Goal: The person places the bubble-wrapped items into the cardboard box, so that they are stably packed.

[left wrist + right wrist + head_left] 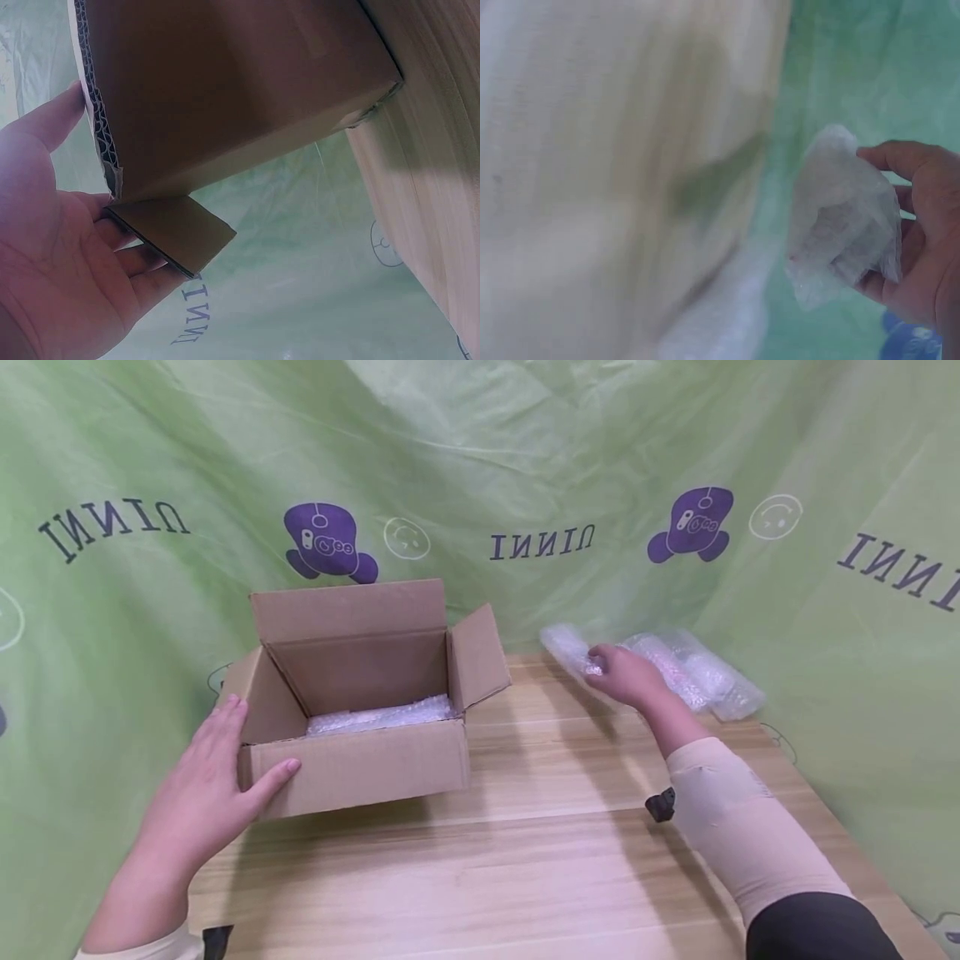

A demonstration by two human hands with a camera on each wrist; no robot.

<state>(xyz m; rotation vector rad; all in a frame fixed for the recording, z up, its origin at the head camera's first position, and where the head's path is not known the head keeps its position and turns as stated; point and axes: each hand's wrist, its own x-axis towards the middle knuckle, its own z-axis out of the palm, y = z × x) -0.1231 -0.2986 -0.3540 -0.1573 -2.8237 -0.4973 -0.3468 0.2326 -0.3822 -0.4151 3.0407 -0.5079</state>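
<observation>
Well, my right fingers [604,665] are pinching a bubble-wrapped packet [561,642] by its edge, the thumb on one side and the others curling behind. I am judging that a light, even pinch suits it, since squeezing hard could be crumpling the soft wrap. Meanwhile, my left fingers [225,720] are lying spread along the left side of the open cardboard box [367,768], thumb over its front wall; pressing softly there should be steadying it without bending the cardboard. The packet is slanting away from my right fingertips, near the other wrapped packets [729,687] and well apart from my left fingers. Whether its far end is touching the tabletop [525,843], I cannot tell.
</observation>
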